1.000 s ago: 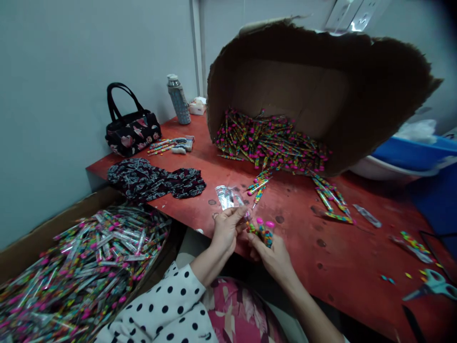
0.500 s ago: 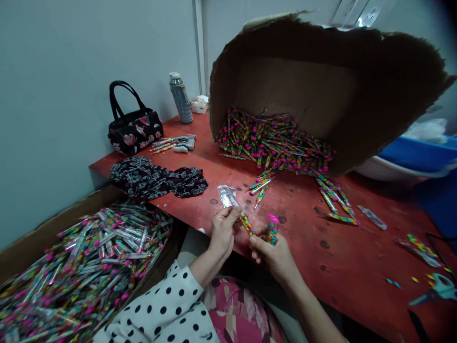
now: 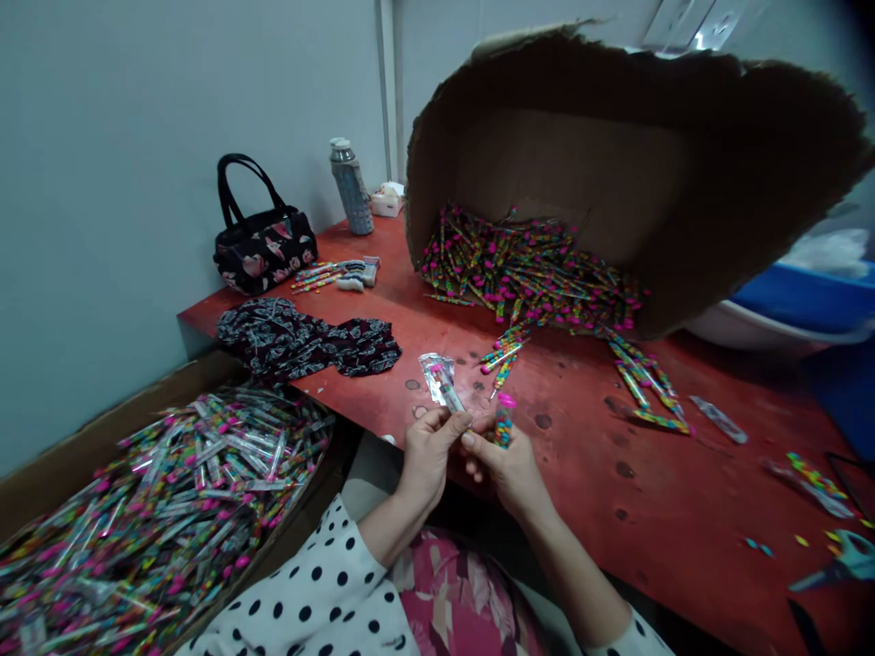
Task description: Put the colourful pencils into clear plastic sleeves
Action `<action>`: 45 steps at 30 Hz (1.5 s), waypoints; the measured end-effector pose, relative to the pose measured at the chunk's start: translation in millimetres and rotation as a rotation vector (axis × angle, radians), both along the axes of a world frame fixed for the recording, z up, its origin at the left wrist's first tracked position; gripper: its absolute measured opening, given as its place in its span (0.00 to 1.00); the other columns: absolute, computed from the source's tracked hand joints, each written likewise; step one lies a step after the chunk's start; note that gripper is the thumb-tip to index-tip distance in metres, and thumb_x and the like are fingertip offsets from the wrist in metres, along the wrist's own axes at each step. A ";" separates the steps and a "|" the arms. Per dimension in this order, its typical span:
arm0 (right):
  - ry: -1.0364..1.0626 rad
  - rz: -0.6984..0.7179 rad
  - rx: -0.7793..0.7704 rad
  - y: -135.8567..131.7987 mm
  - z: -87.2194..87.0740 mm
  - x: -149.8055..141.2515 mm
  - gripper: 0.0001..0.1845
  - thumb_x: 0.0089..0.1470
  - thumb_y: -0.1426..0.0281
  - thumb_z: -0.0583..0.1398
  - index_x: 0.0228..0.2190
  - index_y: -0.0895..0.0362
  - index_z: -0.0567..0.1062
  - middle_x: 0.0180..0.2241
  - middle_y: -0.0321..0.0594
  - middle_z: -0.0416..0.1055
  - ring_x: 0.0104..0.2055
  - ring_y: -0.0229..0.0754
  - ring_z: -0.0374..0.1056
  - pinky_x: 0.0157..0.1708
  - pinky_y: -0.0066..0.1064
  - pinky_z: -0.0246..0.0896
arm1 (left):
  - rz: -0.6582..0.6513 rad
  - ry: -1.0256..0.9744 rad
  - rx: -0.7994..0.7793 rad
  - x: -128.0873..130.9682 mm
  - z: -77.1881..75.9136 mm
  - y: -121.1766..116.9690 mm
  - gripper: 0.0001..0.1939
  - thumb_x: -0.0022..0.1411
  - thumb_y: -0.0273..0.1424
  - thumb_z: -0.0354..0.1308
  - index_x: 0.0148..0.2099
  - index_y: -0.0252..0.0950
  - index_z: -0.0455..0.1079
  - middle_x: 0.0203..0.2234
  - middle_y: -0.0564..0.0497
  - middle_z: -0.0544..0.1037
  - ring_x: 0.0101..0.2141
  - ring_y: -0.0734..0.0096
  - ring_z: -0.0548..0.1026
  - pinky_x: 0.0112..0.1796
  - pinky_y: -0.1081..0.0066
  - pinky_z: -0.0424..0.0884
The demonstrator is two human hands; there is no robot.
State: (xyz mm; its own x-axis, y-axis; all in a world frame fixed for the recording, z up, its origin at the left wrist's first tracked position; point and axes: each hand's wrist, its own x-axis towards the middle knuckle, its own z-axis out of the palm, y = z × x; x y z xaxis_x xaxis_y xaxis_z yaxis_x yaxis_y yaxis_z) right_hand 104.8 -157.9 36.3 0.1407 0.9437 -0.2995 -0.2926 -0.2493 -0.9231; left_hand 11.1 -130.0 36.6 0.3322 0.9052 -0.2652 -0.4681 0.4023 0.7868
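My left hand (image 3: 427, 460) is closed on a clear plastic wrapper (image 3: 449, 394), and a slim tube with a pink end shows inside it. Silvery clear wrappers (image 3: 430, 366) lie just beyond, on the red table. Close beside it, my right hand (image 3: 509, 465) is closed around a tube of coloured candies (image 3: 504, 421) that stands up with its pink cap on top. The thumbs nearly meet at the wrapper's near end, which the fingers hide. A few candy-filled tubes (image 3: 504, 351) lie just past my hands.
A large cardboard box (image 3: 561, 155) lies on its side, with many candy tubes (image 3: 533, 273) spilling out. At lower left, a carton holds wrapped tubes (image 3: 184, 510). A dark patterned cloth (image 3: 301, 342), handbag (image 3: 266, 251), flask (image 3: 352, 191) and scissors (image 3: 840, 560) rest on the table (image 3: 581, 519).
The candy-filled tube that spanned the gap between my hands has slid forward into the wrapper. My right hand has moved left, close against my left hand.
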 end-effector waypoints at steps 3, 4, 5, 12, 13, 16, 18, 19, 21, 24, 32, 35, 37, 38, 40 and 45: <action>0.013 0.023 -0.014 2.3 2.1 -3.7 0.19 0.36 0.62 0.67 0.26 0.58 0.67 0.14 0.31 0.68 0.14 0.33 0.61 0.13 0.23 0.57 | 0.138 0.055 0.001 -18.9 3.3 2.1 0.12 0.46 0.37 0.64 0.27 0.34 0.67 0.14 0.56 0.71 0.14 0.75 0.68 0.18 0.74 0.67; 0.008 0.027 -0.018 2.5 3.0 -2.6 0.19 0.36 0.62 0.67 0.27 0.58 0.67 0.14 0.31 0.68 0.15 0.34 0.62 0.14 0.23 0.57 | 0.240 0.056 0.010 -29.9 5.4 3.2 0.13 0.45 0.38 0.64 0.27 0.33 0.68 0.17 0.54 0.73 0.17 0.74 0.70 0.21 0.74 0.68; -0.004 0.021 -0.017 2.4 3.9 -0.1 0.19 0.36 0.63 0.67 0.28 0.57 0.67 0.15 0.32 0.69 0.15 0.35 0.63 0.14 0.23 0.58 | 0.364 0.048 0.022 -42.4 7.5 4.5 0.15 0.44 0.41 0.64 0.28 0.33 0.69 0.20 0.52 0.75 0.21 0.73 0.73 0.25 0.74 0.69; -0.144 -0.069 0.019 3.9 7.4 26.7 0.18 0.41 0.57 0.64 0.24 0.57 0.66 0.17 0.33 0.69 0.15 0.33 0.62 0.14 0.23 0.56 | 0.493 0.391 0.378 -76.9 0.4 19.9 0.24 0.53 0.50 0.52 0.45 0.39 0.70 0.38 0.46 0.74 0.38 0.64 0.73 0.42 0.64 0.67; -0.168 -0.056 0.007 4.1 7.2 27.8 0.18 0.41 0.56 0.63 0.24 0.57 0.67 0.17 0.34 0.69 0.15 0.33 0.62 0.14 0.23 0.55 | 0.375 0.580 0.500 -68.2 -3.5 25.4 0.21 0.53 0.45 0.55 0.46 0.40 0.71 0.39 0.46 0.73 0.39 0.64 0.72 0.43 0.65 0.66; -0.242 0.003 -0.017 3.2 5.9 28.4 0.19 0.45 0.54 0.60 0.25 0.58 0.68 0.14 0.34 0.67 0.14 0.34 0.61 0.14 0.24 0.54 | 0.138 1.088 0.877 -38.7 -14.5 47.7 0.17 0.54 0.39 0.57 0.46 0.41 0.71 0.38 0.46 0.72 0.41 0.63 0.68 0.45 0.63 0.62; -0.280 0.035 -0.013 2.4 5.1 29.6 0.18 0.46 0.54 0.60 0.26 0.58 0.68 0.13 0.33 0.66 0.14 0.34 0.61 0.14 0.23 0.54 | 0.059 1.311 1.028 -26.1 -20.7 62.3 0.11 0.56 0.36 0.55 0.41 0.41 0.73 0.36 0.46 0.72 0.40 0.62 0.67 0.44 0.61 0.61; -0.292 0.041 -0.009 2.7 5.0 30.7 0.18 0.46 0.55 0.60 0.26 0.58 0.68 0.12 0.32 0.65 0.14 0.34 0.60 0.14 0.23 0.54 | 0.035 1.385 1.073 -23.0 -23.2 67.9 0.09 0.56 0.36 0.55 0.39 0.41 0.73 0.35 0.47 0.72 0.40 0.62 0.66 0.44 0.61 0.60; -0.310 0.038 -0.002 6.0 5.5 33.6 0.17 0.44 0.56 0.62 0.27 0.57 0.68 0.13 0.30 0.65 0.14 0.33 0.60 0.13 0.23 0.53 | 0.022 1.451 1.121 -22.2 -26.9 74.1 0.08 0.58 0.35 0.53 0.35 0.41 0.74 0.35 0.47 0.72 0.39 0.62 0.66 0.43 0.61 0.60; -0.324 0.014 0.018 19.2 5.6 36.0 0.16 0.43 0.57 0.62 0.26 0.57 0.68 0.14 0.30 0.65 0.13 0.32 0.59 0.10 0.21 0.50 | 0.071 1.379 1.144 -25.8 -27.6 70.9 0.10 0.59 0.34 0.51 0.37 0.42 0.74 0.37 0.47 0.73 0.41 0.62 0.66 0.44 0.61 0.61; -0.083 -0.093 0.027 53.6 -0.9 29.2 0.15 0.38 0.65 0.64 0.25 0.56 0.64 0.12 0.24 0.61 0.10 0.28 0.53 0.08 0.18 0.43 | 0.087 0.780 0.834 -22.0 -12.6 34.4 0.14 0.54 0.34 0.58 0.44 0.44 0.73 0.38 0.46 0.75 0.42 0.62 0.71 0.46 0.65 0.65; -0.094 -0.080 0.044 52.5 2.7 31.2 0.14 0.38 0.68 0.64 0.25 0.56 0.63 0.13 0.25 0.61 0.11 0.28 0.53 0.08 0.18 0.43 | 0.008 0.546 0.445 -20.8 -9.0 32.9 0.16 0.52 0.39 0.58 0.43 0.39 0.74 0.34 0.46 0.77 0.35 0.64 0.74 0.38 0.67 0.70; -0.121 -0.036 0.044 52.1 6.4 32.8 0.14 0.38 0.68 0.64 0.25 0.56 0.63 0.13 0.25 0.61 0.11 0.28 0.52 0.08 0.18 0.43 | -0.128 0.422 0.262 -19.4 -8.9 35.1 0.15 0.52 0.41 0.58 0.35 0.34 0.76 0.28 0.47 0.77 0.30 0.67 0.74 0.33 0.69 0.72; -0.136 -0.014 0.036 52.4 8.2 33.3 0.14 0.38 0.68 0.64 0.25 0.56 0.63 0.13 0.24 0.60 0.11 0.28 0.52 0.08 0.18 0.43 | -0.189 0.381 0.202 -18.2 -9.4 36.2 0.15 0.50 0.41 0.59 0.31 0.33 0.76 0.25 0.48 0.76 0.27 0.69 0.74 0.31 0.70 0.72; -0.167 0.017 0.025 53.3 11.0 33.9 0.14 0.39 0.66 0.64 0.26 0.56 0.63 0.13 0.24 0.60 0.11 0.28 0.52 0.08 0.18 0.43 | -0.228 0.335 0.112 -15.3 -10.5 37.6 0.14 0.47 0.39 0.62 0.27 0.30 0.75 0.22 0.49 0.75 0.24 0.73 0.73 0.29 0.73 0.72; -0.193 -0.007 0.060 41.9 10.2 35.6 0.18 0.43 0.59 0.62 0.32 0.55 0.64 0.15 0.25 0.60 0.12 0.29 0.52 0.10 0.19 0.45 | -0.040 0.200 -0.113 -9.7 -9.6 37.9 0.12 0.43 0.33 0.66 0.28 0.28 0.74 0.21 0.49 0.75 0.22 0.76 0.73 0.25 0.77 0.72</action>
